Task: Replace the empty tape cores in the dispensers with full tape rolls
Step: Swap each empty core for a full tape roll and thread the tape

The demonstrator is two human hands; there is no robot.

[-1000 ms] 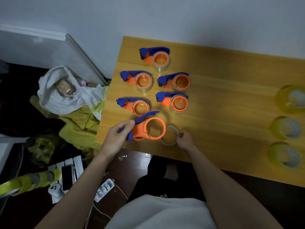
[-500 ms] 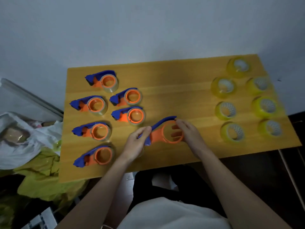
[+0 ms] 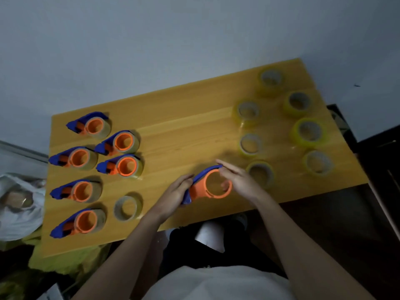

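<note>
Six dispensers (image 3: 91, 169) crowd the table's (image 3: 184, 118) left edge. Seven tape rolls (image 3: 303, 131) sit toward its right edge. An empty core (image 3: 127, 208) lies near the front edge.

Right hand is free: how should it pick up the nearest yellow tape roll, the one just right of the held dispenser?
Judging by its pose, come from above. The nearest yellow tape roll lies flat on the wooden table, hole up, so the right hand could drop fingers into the core, thumb on the outer wall. Its left side sits near the orange-and-blue dispenser, so approach from the right.
</note>
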